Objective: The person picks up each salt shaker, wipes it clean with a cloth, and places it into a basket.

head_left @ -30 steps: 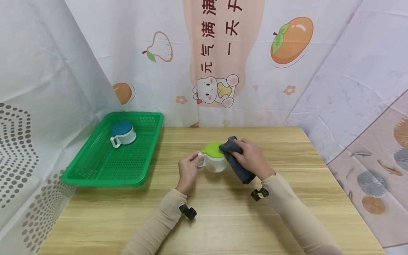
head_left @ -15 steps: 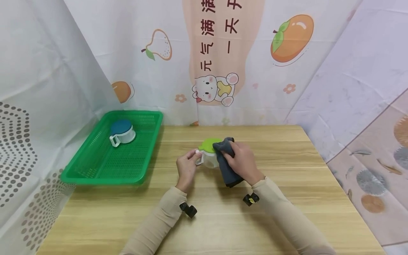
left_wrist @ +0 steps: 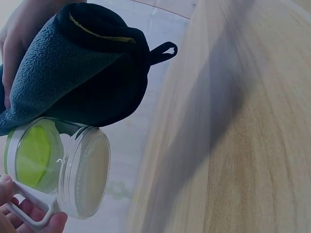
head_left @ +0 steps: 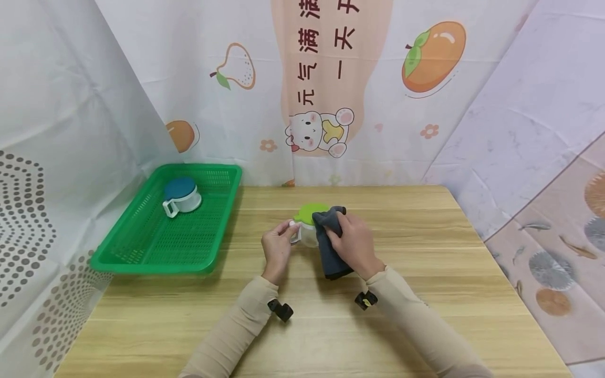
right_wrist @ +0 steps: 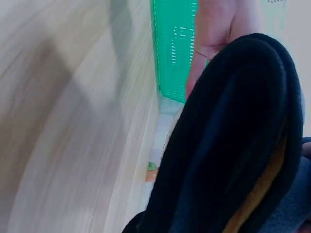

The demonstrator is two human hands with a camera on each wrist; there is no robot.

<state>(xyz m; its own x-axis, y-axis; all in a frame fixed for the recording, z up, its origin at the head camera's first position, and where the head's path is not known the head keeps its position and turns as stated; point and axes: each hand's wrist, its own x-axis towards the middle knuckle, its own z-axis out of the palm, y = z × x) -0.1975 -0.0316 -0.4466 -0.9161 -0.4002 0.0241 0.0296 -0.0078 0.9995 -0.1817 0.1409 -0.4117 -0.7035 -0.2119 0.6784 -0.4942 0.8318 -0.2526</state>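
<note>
A clear jar (head_left: 309, 235) with a lime-green lid (head_left: 312, 212) and a white side handle is held over the table. My left hand (head_left: 278, 247) pinches the handle (left_wrist: 34, 206) between thumb and fingers. In my right hand (head_left: 355, 242) is a dark grey-blue cloth (head_left: 332, 254), folded over and pressed against the jar's right side and lid edge. Seen from the left wrist, the cloth (left_wrist: 82, 73) touches the jar's side, and the clear base faces the table. The cloth fills much of the right wrist view and hides most of the jar there.
To the left stands a green plastic basket (head_left: 156, 271) holding a similar jar with a blue lid (head_left: 180, 188). Beneath everything lies a wood-grain table (head_left: 302, 336). A printed curtain (head_left: 264, 121) hangs along the table's back edge.
The jar moved slightly left and away from me, the left hand with it. My right hand and the cloth shifted left, covering more of the jar's right side.
</note>
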